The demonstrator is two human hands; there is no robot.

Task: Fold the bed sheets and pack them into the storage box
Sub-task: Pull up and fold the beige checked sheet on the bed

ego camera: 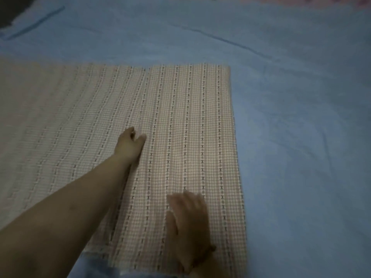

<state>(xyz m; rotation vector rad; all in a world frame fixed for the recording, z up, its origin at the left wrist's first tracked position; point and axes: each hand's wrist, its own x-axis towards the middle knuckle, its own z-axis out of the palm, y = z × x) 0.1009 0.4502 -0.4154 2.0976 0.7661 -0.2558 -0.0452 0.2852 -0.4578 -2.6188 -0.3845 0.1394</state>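
A pink and white checked bed sheet (pixel 188 121) with dark dotted stripes lies folded flat on the blue bed cover (pixel 301 97), running off the left edge of view. My left hand (pixel 129 143) reaches across it and rests on the cloth near its middle, fingers mostly straight, thumb apart. My right hand (pixel 188 221) lies flat on the sheet near the front edge, blurred, fingers spread. The storage box is not in view.
The blue bed cover spreads wide behind and to the right of the sheet, with a few creases. A dark gap (pixel 8 15) shows at the far left corner. Pinkish cloth (pixel 341 1) lies along the far right top.
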